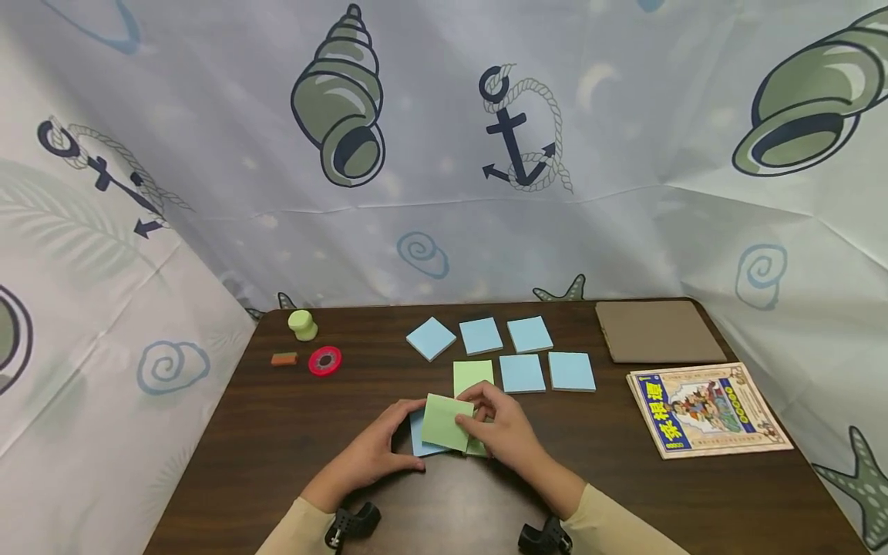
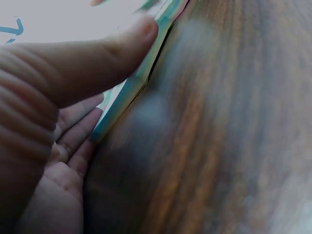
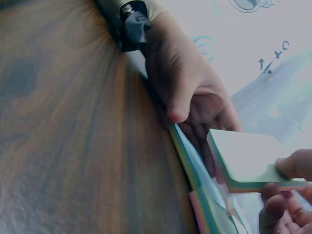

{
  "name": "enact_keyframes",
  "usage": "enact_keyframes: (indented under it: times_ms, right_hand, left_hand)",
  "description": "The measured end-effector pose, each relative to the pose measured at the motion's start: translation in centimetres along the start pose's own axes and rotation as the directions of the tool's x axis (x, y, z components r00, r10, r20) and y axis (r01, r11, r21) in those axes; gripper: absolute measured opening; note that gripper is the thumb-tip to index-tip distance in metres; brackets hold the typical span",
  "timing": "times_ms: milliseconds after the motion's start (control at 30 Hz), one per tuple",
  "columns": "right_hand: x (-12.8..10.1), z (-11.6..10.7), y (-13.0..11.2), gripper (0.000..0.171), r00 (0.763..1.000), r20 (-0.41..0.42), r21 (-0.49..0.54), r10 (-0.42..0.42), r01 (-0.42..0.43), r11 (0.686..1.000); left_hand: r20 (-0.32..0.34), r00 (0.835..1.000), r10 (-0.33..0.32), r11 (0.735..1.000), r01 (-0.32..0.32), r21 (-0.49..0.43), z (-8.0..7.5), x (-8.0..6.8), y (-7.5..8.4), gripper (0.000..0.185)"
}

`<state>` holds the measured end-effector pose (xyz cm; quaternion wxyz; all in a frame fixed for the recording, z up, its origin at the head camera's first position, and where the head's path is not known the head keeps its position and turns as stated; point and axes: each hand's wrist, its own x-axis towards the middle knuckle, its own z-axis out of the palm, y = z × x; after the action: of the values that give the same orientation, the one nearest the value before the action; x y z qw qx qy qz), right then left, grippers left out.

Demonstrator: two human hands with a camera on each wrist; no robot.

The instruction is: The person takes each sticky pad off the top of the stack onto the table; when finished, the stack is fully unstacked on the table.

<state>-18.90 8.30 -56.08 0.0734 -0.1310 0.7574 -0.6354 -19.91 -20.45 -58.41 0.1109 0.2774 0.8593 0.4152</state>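
In the head view my right hand point(image 1: 509, 432) pinches a light green sticky note pad point(image 1: 445, 422), thumb on top and fingers beneath. The right wrist view shows this pad point(image 3: 248, 153) raised and tilted above the others. My left hand point(image 1: 371, 455) lies around the left side of a blue sticky note pad point(image 1: 418, 435), partly covered by the raised one. Its fingers point(image 2: 80, 129) look fairly straight and touch the pad's edge, with the thumb at the near side. Another green pad point(image 1: 476, 448) shows under my right hand; one more green pad point(image 1: 472, 374) lies just beyond it.
Several blue pads point(image 1: 523, 373) lie farther back. At the left are a pale green knob-shaped piece point(image 1: 302, 324), a red ring-shaped disc point(image 1: 324, 361) and a small orange-brown block point(image 1: 284, 359). A brown board point(image 1: 659, 331) and a printed game box or booklet point(image 1: 708, 408) occupy the right.
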Motion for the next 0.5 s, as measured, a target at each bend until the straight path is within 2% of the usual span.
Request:
enact_keyframes:
  times_ms: [167,233,367,500]
  right_hand:
    - [-0.5,-1.1,0.2,0.028,0.989,-0.122,0.032,-0.080,0.085,0.996]
    - [-0.8,-1.7,0.6,0.028,0.984,-0.157,0.051,-0.088,0.097,0.994]
    - [-1.8,-3.1,1.5,0.028,0.978,-0.192,0.112,-0.086,0.109,0.988]
    - [-2.5,-4.5,2.2,0.032,0.969,-0.222,0.119,-0.108,0.137,0.983]
  left_hand:
    - [0.000,1.000,-0.005,1.000,0.005,0.013,0.2,0.0,0.1,0.092]
    - [0.001,1.000,-0.008,1.000,0.008,0.016,0.2,0.0,0.1,0.090]
    - [0.000,1.000,-0.006,1.000,0.006,0.021,0.2,0.0,0.1,0.089]
    - [-0.013,1.000,0.009,1.000,-0.009,0.023,0.1,0.0,0.1,0.089]
